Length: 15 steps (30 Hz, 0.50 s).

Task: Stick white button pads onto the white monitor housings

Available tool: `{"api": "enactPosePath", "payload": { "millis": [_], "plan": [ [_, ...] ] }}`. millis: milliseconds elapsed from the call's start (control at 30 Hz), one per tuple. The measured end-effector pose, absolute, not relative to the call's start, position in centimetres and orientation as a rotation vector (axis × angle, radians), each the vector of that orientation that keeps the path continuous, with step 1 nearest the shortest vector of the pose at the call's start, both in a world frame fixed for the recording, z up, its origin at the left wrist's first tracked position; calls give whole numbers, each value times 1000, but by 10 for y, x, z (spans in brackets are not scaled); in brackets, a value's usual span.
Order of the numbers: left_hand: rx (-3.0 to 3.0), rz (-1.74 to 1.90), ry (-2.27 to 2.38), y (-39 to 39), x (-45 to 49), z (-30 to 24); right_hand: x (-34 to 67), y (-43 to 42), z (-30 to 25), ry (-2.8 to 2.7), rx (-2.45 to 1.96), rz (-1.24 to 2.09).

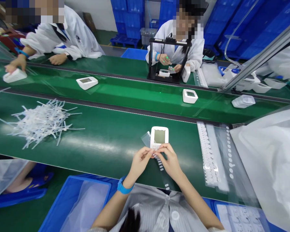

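Note:
A white device with a grey screen [159, 136] lies face up on the green bench in front of me. At its lower edge, my left hand [142, 160] and my right hand [169, 159] meet, fingertips pinched close together. From between them a clear strip of small white oval stickers [160, 163] runs down toward the bench edge. The strip's upper end is at my left fingertips, which are closed on it. Whatever my right thumb and finger pinch is too small to make out. A piece of clear film [146, 139] sticks out at the device's left side.
White strips [43, 120] are heaped at left; sticker sheets [211, 154] lie at right, beside a white plastic bag [270, 161]. More devices [87, 82] sit on the green conveyor [125, 93]. Two co-workers work across it, one behind a black frame [149, 59].

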<state>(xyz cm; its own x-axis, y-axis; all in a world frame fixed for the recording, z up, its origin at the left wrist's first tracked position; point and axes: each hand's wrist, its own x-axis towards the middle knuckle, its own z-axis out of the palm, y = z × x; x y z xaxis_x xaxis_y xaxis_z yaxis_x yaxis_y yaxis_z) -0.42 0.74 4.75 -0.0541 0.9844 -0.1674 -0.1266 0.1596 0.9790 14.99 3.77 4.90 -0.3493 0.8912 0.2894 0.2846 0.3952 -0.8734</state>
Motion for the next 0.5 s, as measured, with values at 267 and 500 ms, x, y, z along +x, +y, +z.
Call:
{"api": "enactPosePath", "payload": {
  "millis": [267,500],
  "plan": [
    [919,1278,1356,11,-18,31,144,25,45,-1923,-1051,834],
    [753,1225,1164,32,-29,2,166,37,34,-1741,-1355,752]
  ]
}}
